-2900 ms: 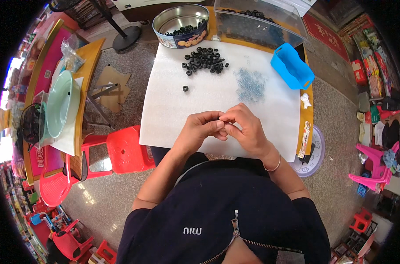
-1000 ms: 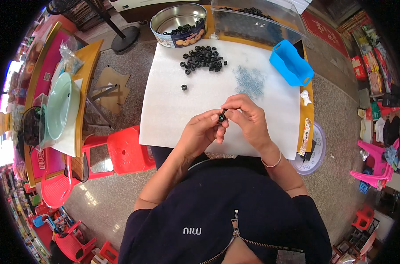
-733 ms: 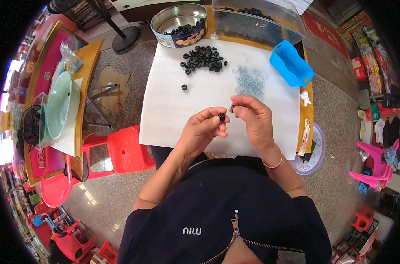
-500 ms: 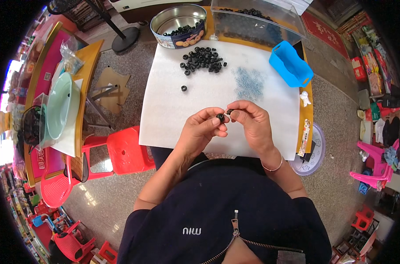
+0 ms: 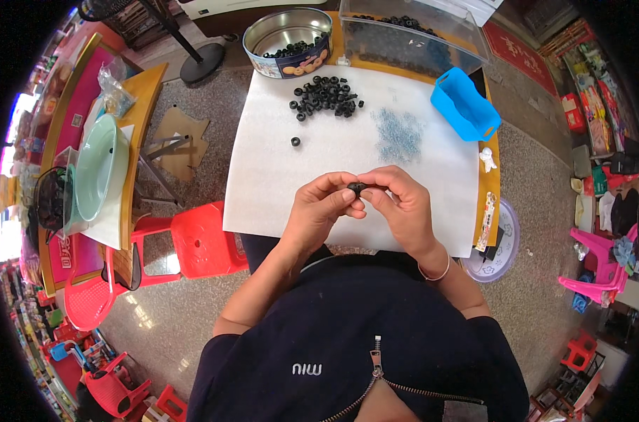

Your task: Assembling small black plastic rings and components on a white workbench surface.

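Above the near part of the white sheet (image 5: pixel 270 190), my hands meet fingertip to fingertip. Thumb and fingers of my left hand (image 5: pixel 318 204) pinch a small round black plastic part (image 5: pixel 355 188). My right hand (image 5: pixel 405 207) is closed too, its fingertips at the right side of that part on a small dark piece mostly hidden by the fingers. Farther off on the sheet lies a pile of black ring-shaped parts (image 5: pixel 325 97), with one loose black ring (image 5: pixel 295 141) apart from it. Right of the pile are many tiny bluish pieces (image 5: pixel 398 133) spread in a patch.
A round metal tin (image 5: pixel 312 65) with black parts stands at the back edge. Beside it is a clear plastic box (image 5: pixel 411 46) holding more. A blue bin (image 5: pixel 467 105) sits at the right edge. Left are a red stool (image 5: pixel 205 243) and a side table with a green basin (image 5: pixel 103 169).
My right hand has moved slightly left and down, bringing its small dark piece against the round black part. My left hand has hardly moved.
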